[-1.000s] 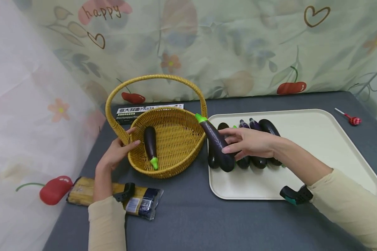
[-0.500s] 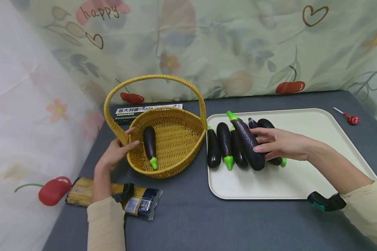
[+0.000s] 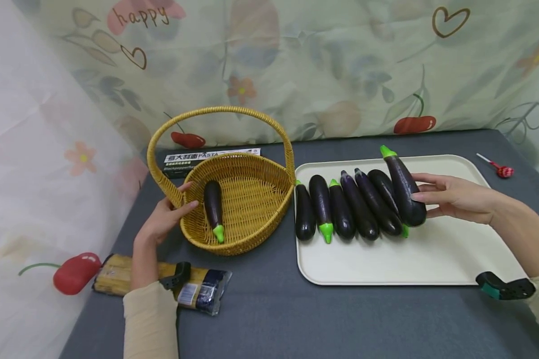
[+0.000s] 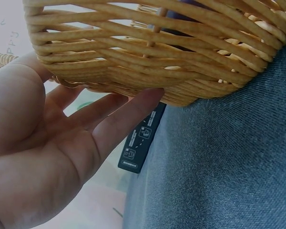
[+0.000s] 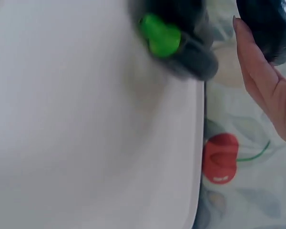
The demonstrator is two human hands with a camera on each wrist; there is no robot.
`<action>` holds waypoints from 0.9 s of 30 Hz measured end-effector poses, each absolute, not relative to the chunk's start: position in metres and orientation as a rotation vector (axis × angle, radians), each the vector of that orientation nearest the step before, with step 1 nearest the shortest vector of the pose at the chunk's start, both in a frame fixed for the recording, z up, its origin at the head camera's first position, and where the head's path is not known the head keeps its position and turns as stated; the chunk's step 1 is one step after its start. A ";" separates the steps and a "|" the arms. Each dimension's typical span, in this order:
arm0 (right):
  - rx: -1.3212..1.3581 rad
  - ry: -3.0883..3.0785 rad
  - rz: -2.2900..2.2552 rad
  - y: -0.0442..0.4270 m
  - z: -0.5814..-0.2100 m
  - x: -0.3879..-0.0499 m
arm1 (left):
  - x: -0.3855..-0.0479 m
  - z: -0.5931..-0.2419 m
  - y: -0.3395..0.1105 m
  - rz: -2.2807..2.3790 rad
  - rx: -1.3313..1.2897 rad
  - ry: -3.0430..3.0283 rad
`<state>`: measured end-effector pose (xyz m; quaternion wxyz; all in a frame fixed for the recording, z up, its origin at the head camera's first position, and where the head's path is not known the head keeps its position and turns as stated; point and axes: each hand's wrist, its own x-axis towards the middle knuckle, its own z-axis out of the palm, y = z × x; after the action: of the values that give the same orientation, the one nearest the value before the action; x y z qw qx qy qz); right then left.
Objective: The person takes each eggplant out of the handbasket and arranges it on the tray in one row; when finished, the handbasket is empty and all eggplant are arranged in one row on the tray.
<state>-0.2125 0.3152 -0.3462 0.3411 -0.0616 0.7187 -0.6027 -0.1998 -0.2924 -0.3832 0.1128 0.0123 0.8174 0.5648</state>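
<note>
In the head view, my right hand (image 3: 458,198) holds a dark purple eggplant (image 3: 406,189) with a bright green stem end, tilted, above the right end of a row of eggplants (image 3: 341,209). That row lies on a white tray (image 3: 408,269). In the right wrist view the held eggplant (image 5: 269,28) shows only in part at the top corner. My left hand (image 3: 161,219) grips the left side of a yellow wicker basket (image 3: 251,204) near the base of its handle, thumb over the rim. One eggplant (image 3: 213,209) lies inside the basket.
A black pasta box (image 3: 175,169) lies behind the basket. A packet of dry pasta (image 3: 206,289) lies under my left forearm. A red lollipop (image 3: 503,171) is right of the tray. A patterned cloth (image 3: 323,75) hangs behind the grey table (image 3: 296,324).
My right hand has moved to the right with the eggplant, from near the basket's right rim across the row of eggplants. My left hand and the basket have stayed put.
</note>
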 end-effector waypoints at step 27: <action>-0.033 1.897 -1.443 0.352 -0.384 -0.225 | -0.200 -0.381 -0.291 1.648 0.024 2.396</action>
<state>-0.2250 0.3519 -0.3837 0.3700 -0.0127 0.7393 -0.5624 -0.1999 -0.2913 -0.3811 0.1164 0.0083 0.8183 0.5628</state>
